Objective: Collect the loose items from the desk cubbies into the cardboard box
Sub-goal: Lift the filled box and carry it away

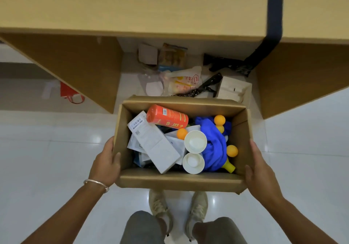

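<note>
- Open brown cardboard box (179, 182) held above white tiled floor (37, 168), in front of the light wooden desk (132, 7).
- Left hand (105, 165) wrapped on box's left wall, thumb over the rim; silver bangle (96, 184) on that wrist.
- Right hand (258, 170) flat against box's right wall near the front corner, thumb on the outer face; gripping the box w/ the left.
- Inside box: orange cylindrical bottle w/ barcode label (167, 117) at back, lying on its side; flat white rectangular carton w/ barcode (153, 141) slanted at left; two white paper cups (195, 141) upright, mid-box, one in front of the other; crumpled blue cloth (215, 145) at right; orange ping-pong balls (219, 120) around the cloth.
- Under-desk cubby (179, 54) behind box: plastic bags, wrappers, white cardboard insert (234, 89) on the floor.
- Person's grey-beige sneakers (196, 208) below box.
</note>
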Demonstrator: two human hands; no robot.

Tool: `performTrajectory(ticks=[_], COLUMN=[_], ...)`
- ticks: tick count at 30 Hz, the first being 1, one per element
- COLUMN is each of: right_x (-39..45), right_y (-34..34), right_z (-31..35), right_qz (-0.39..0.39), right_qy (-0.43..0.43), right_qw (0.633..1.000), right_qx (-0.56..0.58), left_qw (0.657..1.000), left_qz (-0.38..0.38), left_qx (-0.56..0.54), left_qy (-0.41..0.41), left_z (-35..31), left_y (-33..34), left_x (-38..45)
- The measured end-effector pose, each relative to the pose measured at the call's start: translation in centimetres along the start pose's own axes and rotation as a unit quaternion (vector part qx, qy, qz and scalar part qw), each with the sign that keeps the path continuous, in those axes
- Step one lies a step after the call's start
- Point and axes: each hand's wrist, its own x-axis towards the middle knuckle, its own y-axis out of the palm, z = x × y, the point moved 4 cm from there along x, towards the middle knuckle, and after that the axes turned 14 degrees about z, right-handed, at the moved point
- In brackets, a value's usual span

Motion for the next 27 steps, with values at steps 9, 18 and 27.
performTrajectory(ticks=[9, 18, 27], right_x=[14.6, 26.3, 36.4], right_y=[10.8, 18.6, 21.6], right_z=[-7.9, -14.1, -15.3], right_qz=[0.022, 0.02, 0.007], right_qy=[-0.023, -0.028, -0.07], right_qw=[0.999, 0.999, 0.997], right_qx=[-0.014, -0.01, -0.014], left_qw=[1.0, 0.997, 0.995], left_qz=[0.008, 0.019, -0.015], left_qx=[0.014, 0.062, 0.073], left_qy=[-0.027, -0.043, -0.063], left_z=[9.8, 15.5, 18.5], left_y=[11.3, 18.9, 22.9], left_x=[12.8, 25.0, 33.9])
